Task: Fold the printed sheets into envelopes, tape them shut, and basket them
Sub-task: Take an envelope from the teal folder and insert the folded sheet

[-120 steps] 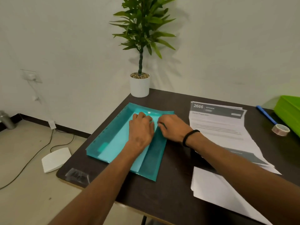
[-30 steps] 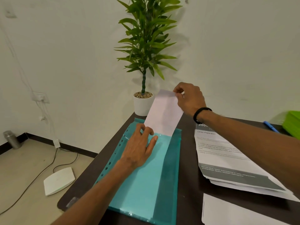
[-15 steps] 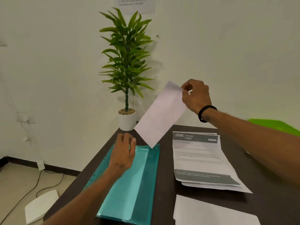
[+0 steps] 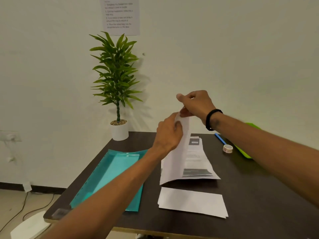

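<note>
A white envelope [image 4: 174, 163] hangs upright in the air above the dark table [image 4: 259, 195]. My right hand [image 4: 196, 105] pinches its top edge. My left hand [image 4: 168, 135] holds its upper left side, fingers curled on the paper. Behind the envelope lies a stack of folded printed sheets [image 4: 196, 163]. Blank white envelopes [image 4: 191, 201] lie near the front edge. A teal plastic folder [image 4: 110, 176] lies flat at the left. A tape roll [image 4: 227, 148] sits at the back right beside the green basket [image 4: 243, 152], which my right arm mostly hides.
A potted plant [image 4: 118, 94] stands at the table's back left corner. A blue pen [image 4: 220, 138] lies next to the tape roll. A printed notice [image 4: 120, 14] hangs on the wall. Cables and a white device [image 4: 29, 226] lie on the floor at the left.
My right hand drew the envelope out of the teal folder and carried it right, above the printed sheets. My left hand left the folder and took hold of the envelope.
</note>
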Action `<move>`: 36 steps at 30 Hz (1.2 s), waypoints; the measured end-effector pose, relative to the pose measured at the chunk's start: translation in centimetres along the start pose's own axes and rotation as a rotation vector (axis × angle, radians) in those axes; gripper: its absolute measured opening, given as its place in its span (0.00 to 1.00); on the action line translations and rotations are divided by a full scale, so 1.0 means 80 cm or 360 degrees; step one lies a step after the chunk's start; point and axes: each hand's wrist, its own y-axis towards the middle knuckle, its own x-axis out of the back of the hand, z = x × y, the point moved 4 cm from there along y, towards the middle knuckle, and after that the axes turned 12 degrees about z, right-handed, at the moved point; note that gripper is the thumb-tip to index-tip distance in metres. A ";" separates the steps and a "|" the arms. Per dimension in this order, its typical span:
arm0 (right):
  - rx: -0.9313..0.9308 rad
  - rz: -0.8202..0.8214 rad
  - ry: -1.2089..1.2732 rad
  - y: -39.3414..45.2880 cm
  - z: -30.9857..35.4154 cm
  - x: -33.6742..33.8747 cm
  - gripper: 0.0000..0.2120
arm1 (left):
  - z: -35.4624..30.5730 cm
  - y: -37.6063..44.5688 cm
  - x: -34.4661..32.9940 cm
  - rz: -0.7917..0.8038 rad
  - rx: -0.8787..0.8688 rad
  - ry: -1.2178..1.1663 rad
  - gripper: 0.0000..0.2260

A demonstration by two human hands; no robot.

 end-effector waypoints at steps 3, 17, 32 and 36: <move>0.0082 0.0071 -0.0094 -0.016 -0.003 0.019 0.24 | -0.013 -0.013 0.006 0.0014 0.0144 -0.0352 0.17; -0.0226 0.0397 0.0492 -0.038 -0.162 0.030 0.25 | 0.068 -0.036 -0.055 0.0165 0.0695 -0.1102 0.13; -0.0513 0.0159 0.0853 0.024 -0.342 -0.002 0.23 | 0.184 0.036 -0.166 0.0044 0.0793 -0.1426 0.16; -0.0533 0.0157 0.0764 0.037 -0.367 -0.016 0.23 | 0.213 0.037 -0.180 0.0064 0.0812 -0.1549 0.17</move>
